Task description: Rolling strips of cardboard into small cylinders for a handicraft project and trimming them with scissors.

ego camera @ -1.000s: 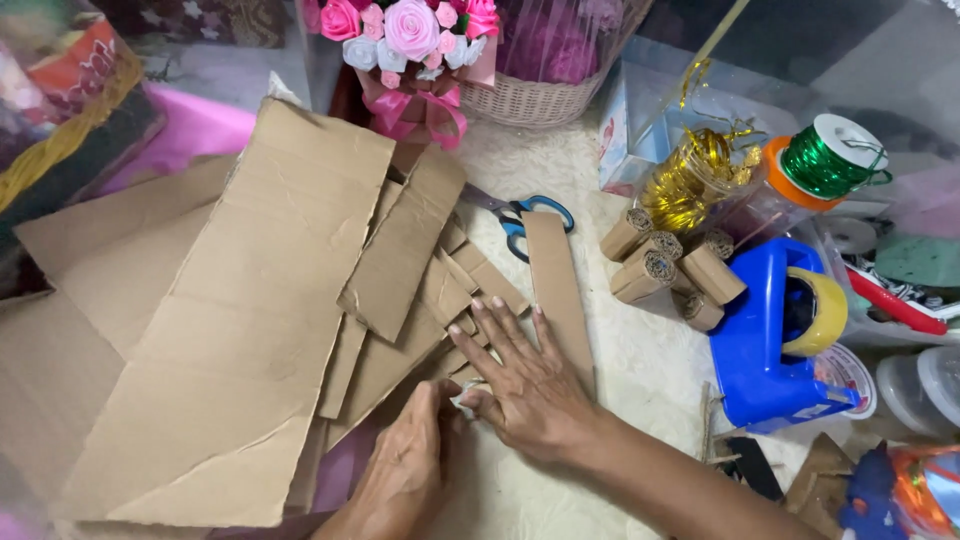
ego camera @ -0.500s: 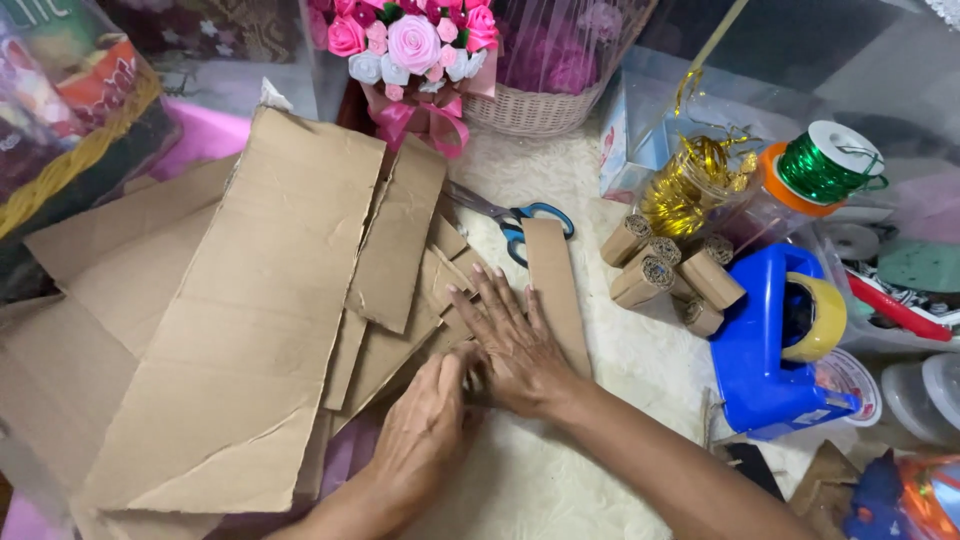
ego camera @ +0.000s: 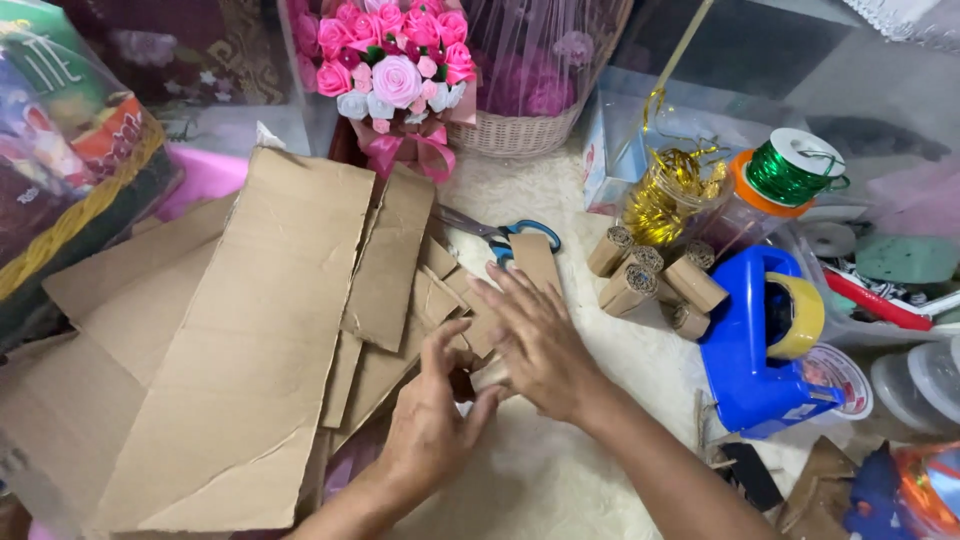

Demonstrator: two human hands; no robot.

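Left hand (ego camera: 428,430) and right hand (ego camera: 535,340), fingers loosely curled, meet on a small cardboard strip (ego camera: 487,376) held between them; scissors (ego camera: 500,238) lie beyond the right hand's fingertips.

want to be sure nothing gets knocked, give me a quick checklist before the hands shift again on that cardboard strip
1. Both hands on the cardboard strip: ok, left hand and right hand press it together.
2. Grip on the strip: cannot tell, fingers hide it.
3. Scissors away from fingers: ok, lying apart above the right hand.
4. Cardboard rolls out of the way: ok, off to the right.
5. Tape dispenser upright: ok.
6. Big cardboard sheet flat: ok, lying left.
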